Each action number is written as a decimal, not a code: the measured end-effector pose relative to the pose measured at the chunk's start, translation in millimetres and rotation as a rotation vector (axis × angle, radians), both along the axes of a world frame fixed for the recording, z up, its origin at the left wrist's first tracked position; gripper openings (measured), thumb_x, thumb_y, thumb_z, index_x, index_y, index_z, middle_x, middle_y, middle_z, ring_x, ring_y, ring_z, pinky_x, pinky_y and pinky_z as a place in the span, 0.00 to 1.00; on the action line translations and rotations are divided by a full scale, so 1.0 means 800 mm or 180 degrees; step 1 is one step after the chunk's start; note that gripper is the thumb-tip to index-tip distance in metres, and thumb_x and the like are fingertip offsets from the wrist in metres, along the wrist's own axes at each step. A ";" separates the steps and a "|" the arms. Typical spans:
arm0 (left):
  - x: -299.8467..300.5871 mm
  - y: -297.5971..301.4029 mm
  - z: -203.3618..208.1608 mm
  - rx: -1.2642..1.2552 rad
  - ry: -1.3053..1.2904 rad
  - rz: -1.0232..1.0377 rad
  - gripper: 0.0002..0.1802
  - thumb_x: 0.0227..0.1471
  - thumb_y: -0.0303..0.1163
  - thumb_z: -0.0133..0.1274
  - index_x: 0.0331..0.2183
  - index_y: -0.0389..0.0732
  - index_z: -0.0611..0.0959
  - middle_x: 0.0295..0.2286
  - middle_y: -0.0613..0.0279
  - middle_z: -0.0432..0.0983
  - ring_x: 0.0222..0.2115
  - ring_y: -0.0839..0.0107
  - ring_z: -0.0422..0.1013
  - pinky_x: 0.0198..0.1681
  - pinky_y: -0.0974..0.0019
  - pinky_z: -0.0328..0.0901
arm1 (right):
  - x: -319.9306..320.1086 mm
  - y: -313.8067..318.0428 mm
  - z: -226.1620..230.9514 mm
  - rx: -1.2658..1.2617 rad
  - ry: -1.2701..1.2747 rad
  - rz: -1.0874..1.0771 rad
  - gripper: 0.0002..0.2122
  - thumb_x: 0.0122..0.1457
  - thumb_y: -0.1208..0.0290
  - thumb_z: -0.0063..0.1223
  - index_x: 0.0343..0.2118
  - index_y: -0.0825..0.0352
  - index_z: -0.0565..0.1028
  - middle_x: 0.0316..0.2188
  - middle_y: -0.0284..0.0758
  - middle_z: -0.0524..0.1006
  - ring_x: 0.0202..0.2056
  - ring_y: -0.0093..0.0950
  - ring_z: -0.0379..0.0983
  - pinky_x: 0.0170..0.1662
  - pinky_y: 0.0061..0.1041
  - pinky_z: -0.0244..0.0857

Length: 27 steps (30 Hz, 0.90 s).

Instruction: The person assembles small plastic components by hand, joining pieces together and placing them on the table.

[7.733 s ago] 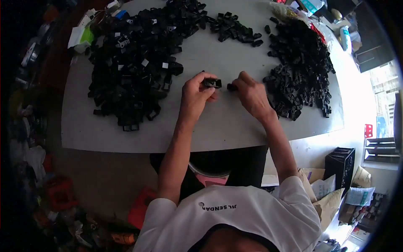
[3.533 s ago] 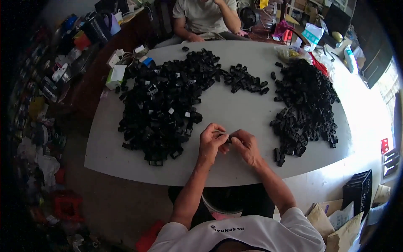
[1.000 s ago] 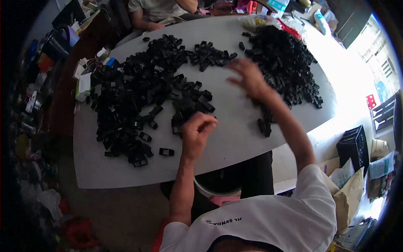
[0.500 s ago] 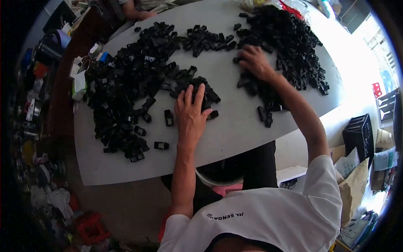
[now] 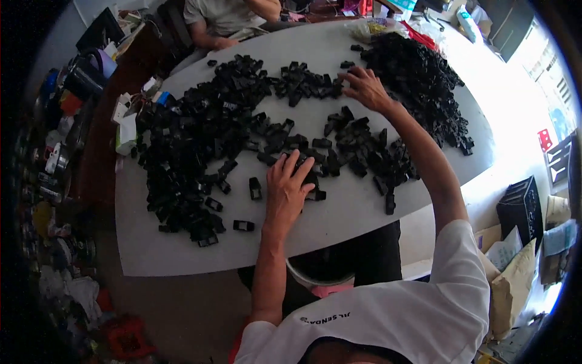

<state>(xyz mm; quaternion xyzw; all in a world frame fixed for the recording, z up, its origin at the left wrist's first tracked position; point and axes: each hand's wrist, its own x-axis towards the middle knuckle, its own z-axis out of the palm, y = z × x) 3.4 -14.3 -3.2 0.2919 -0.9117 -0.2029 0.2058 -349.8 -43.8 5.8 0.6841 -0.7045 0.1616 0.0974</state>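
Small black plastic pieces, block-shaped and some with an opening, lie in heaps on the pale table [image 5: 339, 206]. My left hand [image 5: 286, 189] lies palm down with fingers spread, its fingertips on a few pieces at the near middle. My right hand [image 5: 368, 91] reaches farther out, fingers apart, beside the small far cluster [image 5: 300, 82]. Nothing shows gripped in it, though its palm side is hidden. Between the hands spreads a loose middle group of pieces [image 5: 357, 145]. The large left heap [image 5: 200, 133] and the tall right heap [image 5: 412, 67] flank them.
Across the table sits another person [image 5: 227, 21], one forearm by the far edge. A clear plastic bag [image 5: 376, 27] and red material [image 5: 421, 36] lie behind the right heap. Small boxes [image 5: 126, 133] stand at the left edge. A bucket [image 5: 321, 267] is below the near edge.
The view has tilted up, showing more of the other person. My right hand has moved away from the middle group toward the far cluster. Middle pieces now lie closer to my left hand.
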 end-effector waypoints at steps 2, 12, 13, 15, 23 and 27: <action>-0.004 -0.005 0.007 0.0047 -0.0017 0.0015 0.31 0.45 0.28 0.60 0.53 0.55 0.73 0.57 0.63 0.58 0.58 0.56 0.54 0.57 0.51 0.57 | 0.004 -0.021 -0.007 0.0458 -0.0421 -0.0537 0.23 0.60 0.46 0.41 0.56 0.47 0.65 0.50 0.42 0.63 0.51 0.43 0.58 0.52 0.47 0.55; -0.003 -0.005 0.005 -0.0018 0.0077 -0.0065 0.28 0.43 0.25 0.61 0.49 0.51 0.76 0.55 0.62 0.62 0.56 0.57 0.57 0.56 0.55 0.58 | 0.113 0.021 -0.014 0.0650 -0.0286 0.0739 0.17 0.63 0.53 0.38 0.52 0.50 0.70 0.48 0.39 0.65 0.52 0.39 0.57 0.51 0.42 0.51; -0.001 -0.006 0.005 -0.0024 0.0077 -0.0058 0.27 0.43 0.25 0.60 0.49 0.51 0.77 0.55 0.62 0.62 0.56 0.57 0.56 0.56 0.55 0.58 | 0.122 0.027 -0.013 0.0489 -0.0290 0.0959 0.18 0.64 0.51 0.37 0.51 0.50 0.71 0.46 0.39 0.65 0.51 0.39 0.58 0.49 0.42 0.53; -0.001 -0.006 0.001 0.0085 0.0063 -0.0074 0.26 0.44 0.25 0.60 0.48 0.51 0.77 0.55 0.64 0.62 0.57 0.57 0.55 0.57 0.55 0.57 | 0.130 0.046 -0.007 0.0451 -0.0317 0.1088 0.18 0.64 0.52 0.37 0.50 0.52 0.72 0.46 0.39 0.66 0.50 0.39 0.59 0.50 0.41 0.53; 0.026 0.019 0.023 -0.0304 0.0428 0.0436 0.25 0.41 0.25 0.62 0.45 0.50 0.80 0.51 0.60 0.64 0.53 0.56 0.57 0.52 0.55 0.60 | 0.153 0.143 0.049 -0.0686 -0.0995 0.0375 0.12 0.53 0.70 0.52 0.41 0.64 0.74 0.34 0.39 0.70 0.42 0.40 0.66 0.45 0.35 0.61; 0.030 0.064 0.036 -0.0442 -0.0013 0.0306 0.26 0.34 0.24 0.65 0.41 0.44 0.79 0.39 0.58 0.65 0.42 0.57 0.61 0.45 0.56 0.61 | 0.195 0.183 0.026 -0.0443 -0.0802 0.0021 0.08 0.46 0.73 0.56 0.30 0.67 0.72 0.28 0.39 0.70 0.34 0.40 0.67 0.37 0.37 0.65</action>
